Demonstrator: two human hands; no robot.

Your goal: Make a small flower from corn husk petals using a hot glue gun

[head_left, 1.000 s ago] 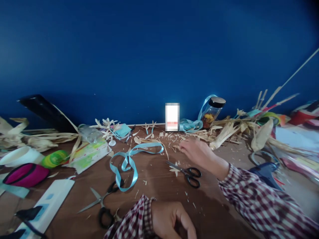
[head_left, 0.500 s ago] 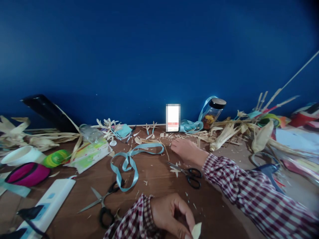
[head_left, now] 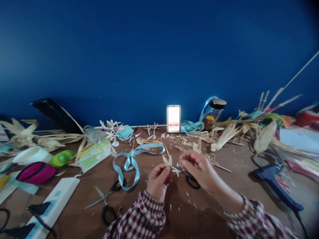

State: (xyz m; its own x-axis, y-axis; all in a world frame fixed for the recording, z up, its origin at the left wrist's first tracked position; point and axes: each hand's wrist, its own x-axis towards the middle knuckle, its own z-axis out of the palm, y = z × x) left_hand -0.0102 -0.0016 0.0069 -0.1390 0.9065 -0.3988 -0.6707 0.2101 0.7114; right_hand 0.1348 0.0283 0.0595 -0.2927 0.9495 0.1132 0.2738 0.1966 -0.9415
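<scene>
Near the middle of the table, my left hand [head_left: 159, 177] pinches a small pale husk flower [head_left: 168, 161] with pointed petals. Close by on the right, my right hand [head_left: 196, 166] is raised over black-handled scissors [head_left: 191, 179], its fingers curled; whether anything is between its fingertips is too small to tell. Part of the scissors is hidden behind that hand. A pale star-shaped piece [head_left: 176, 170] lies beside their blades. To the left of my left hand is a looped light blue ribbon [head_left: 136, 171], with a second pair of scissors [head_left: 106, 199] lying open below it.
A blue glue gun [head_left: 276, 186] lies at the right. Along the wall stand a tilted jar [head_left: 215, 114] and a bright pixelated rectangle [head_left: 173, 119], among corn husks [head_left: 224, 137]. At the left are a white power strip [head_left: 53, 202], a magenta pouch [head_left: 37, 172] and a white cup [head_left: 32, 155].
My left hand has risen from the bottom edge toward the middle with the pale piece. My right hand has drawn back from the scraps near the wall to beside it.
</scene>
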